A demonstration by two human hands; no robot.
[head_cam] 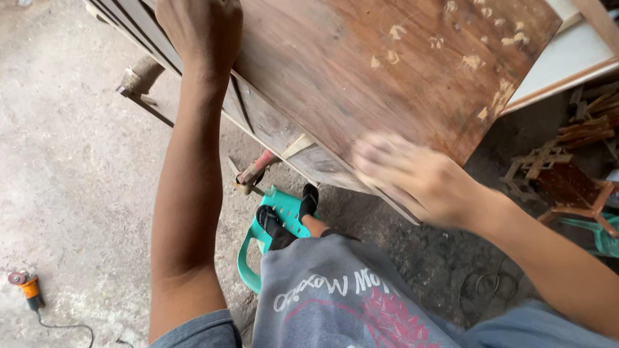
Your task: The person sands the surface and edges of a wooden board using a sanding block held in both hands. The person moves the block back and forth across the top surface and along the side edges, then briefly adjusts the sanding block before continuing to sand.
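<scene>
While you look down through the head camera, your left hand (201,29) lies flat on the far edge of the brown wooden panel (387,71), and your right hand (412,177) presses on its near edge, blurred, so you cannot tell its grip. Hands sit well apart. Below the panel: a green plastic stool (277,222) under your foot, an orange grinder (27,287) on the concrete floor (71,167).

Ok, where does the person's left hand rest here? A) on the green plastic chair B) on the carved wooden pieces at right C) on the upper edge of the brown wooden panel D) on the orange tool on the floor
C: the left hand lies flat on the upper part of the brown wooden panel, far from the orange tool on the floor.
</scene>
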